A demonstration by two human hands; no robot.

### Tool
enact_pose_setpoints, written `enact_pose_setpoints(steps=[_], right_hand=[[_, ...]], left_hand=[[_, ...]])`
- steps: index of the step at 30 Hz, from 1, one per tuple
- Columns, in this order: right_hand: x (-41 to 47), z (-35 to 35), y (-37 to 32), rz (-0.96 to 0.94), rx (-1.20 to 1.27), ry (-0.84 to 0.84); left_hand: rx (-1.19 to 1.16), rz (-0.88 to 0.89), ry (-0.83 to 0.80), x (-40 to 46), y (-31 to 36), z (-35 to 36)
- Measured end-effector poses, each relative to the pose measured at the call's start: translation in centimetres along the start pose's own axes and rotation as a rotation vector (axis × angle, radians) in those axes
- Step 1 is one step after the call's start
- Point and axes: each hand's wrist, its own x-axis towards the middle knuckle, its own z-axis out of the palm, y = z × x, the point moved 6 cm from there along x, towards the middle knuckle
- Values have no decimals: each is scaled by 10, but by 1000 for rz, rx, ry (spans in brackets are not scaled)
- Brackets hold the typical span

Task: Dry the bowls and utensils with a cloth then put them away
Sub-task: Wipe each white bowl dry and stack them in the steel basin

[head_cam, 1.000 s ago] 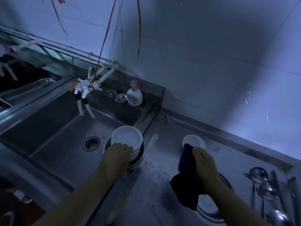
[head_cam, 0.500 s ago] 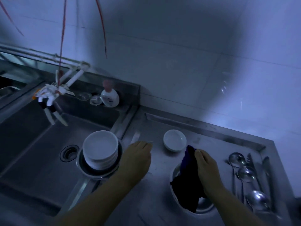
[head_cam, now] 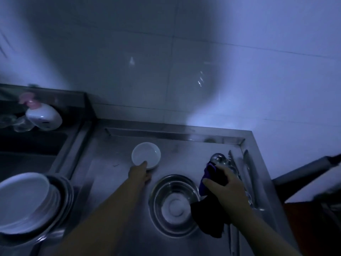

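Countertop point(head_cam: 114, 174): left hand point(head_cam: 140, 173) now at bowl point(head_cam: 145, 155)

The right hand point(head_cam: 226, 182) and dark cloth point(head_cam: 210, 215) cover most of the spoons point(head_cam: 218, 158). The white bowl stack point(head_cam: 22, 202) runs off the left edge. The far-left soap bottle point(head_cam: 43, 116) is blurred.

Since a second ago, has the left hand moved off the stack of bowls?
Yes. The left hand has gone right, away from the stacked bowls, to the small white bowl on the steel counter.
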Motion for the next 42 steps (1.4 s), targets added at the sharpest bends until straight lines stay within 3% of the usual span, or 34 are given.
enact_pose_setpoints(steps=[9,19,23,29,33,38,42], right_hand=[[12,-37,20,-2,-46,1],[15,-44,24,-52,12,-96],[9,-41,19,-81,89,-133],[-10,-41,5,-154,128,-245],[-27,-48,-14,-216,62,-330],[-51,-55,-43,-403,1,-348],[-71,-57,-61,-420,132,-430]], left_hand=[[55,1,88,10,-5,19],[-124,78,-52,-72,-4,-4],[-15,304,-12,-113,11,-31],[708,789,333,-205,35,-54],[960,1057,493,-266,41,-53],[943,1161,591,-314,35,-59],[615,1050,465,-332,26,-68]])
